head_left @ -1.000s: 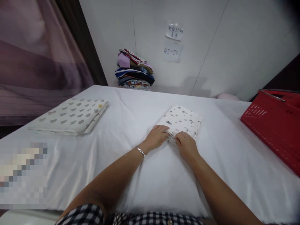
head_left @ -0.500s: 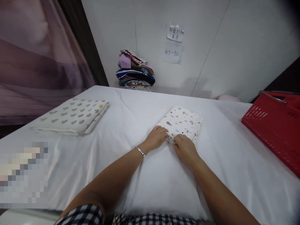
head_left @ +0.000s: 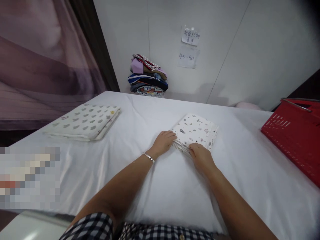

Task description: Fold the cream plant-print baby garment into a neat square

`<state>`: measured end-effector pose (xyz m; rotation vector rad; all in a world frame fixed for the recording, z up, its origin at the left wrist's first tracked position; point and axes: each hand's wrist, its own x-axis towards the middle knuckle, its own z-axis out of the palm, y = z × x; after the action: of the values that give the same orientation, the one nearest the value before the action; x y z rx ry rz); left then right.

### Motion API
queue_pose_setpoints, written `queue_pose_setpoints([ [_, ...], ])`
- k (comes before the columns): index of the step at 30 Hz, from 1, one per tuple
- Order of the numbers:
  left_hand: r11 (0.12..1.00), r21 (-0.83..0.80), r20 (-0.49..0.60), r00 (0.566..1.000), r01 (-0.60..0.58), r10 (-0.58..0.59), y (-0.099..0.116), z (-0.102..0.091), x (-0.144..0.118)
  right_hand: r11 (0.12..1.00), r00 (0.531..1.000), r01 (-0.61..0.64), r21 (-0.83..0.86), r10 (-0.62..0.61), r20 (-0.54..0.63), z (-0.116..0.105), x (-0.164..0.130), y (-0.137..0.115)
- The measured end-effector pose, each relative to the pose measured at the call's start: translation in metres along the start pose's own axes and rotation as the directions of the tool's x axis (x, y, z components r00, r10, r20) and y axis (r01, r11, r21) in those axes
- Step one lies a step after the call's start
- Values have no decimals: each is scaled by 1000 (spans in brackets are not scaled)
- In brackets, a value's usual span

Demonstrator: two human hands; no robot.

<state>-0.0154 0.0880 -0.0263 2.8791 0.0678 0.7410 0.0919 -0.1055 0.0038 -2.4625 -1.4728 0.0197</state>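
Note:
A small folded white cloth with dark prints lies in the middle of the white-covered table. My left hand grips its near left edge, a silver bracelet on the wrist. My right hand pinches the near edge a little to the right of it. The cloth's near edge is lifted slightly off the table between the two hands.
A larger folded cloth with grey shapes lies at the left of the table. A stack of folded colourful clothes stands against the back wall. A red plastic basket sits at the right edge. Paper notes hang on the wall.
Both hands have slid apart along the cloth's near edge and lifted it slightly. The view has shifted a little to the left.

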Motion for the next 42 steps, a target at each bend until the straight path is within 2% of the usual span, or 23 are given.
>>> queue_pose_setpoints([
  [4,995,49,-2,997,82,-82,-3,-2,-4,1000,1000,0,-20,1,20,0,0,0],
  [9,993,23,16,994,112,-112,-4,1,-3,999,1000,10,-34,-9,6,2,-1,1],
  [15,958,-135,10,967,255,-256,-11,3,-7,998,999,51,-46,-50,7,4,-1,3],
  [23,843,-416,5,928,340,-372,-16,5,-9,998,998,49,-50,-47,31,4,-1,5],
  [30,840,-405,31,923,362,-384,-15,3,-8,991,1000,-10,-135,10,-3,3,3,-10],
  [37,838,-403,29,920,368,-390,-9,-2,-11,983,997,58,-175,-65,-35,0,23,-38],
  [42,831,-452,12,933,325,-359,-9,-3,-11,987,996,88,-133,-91,-17,2,35,-42],
])
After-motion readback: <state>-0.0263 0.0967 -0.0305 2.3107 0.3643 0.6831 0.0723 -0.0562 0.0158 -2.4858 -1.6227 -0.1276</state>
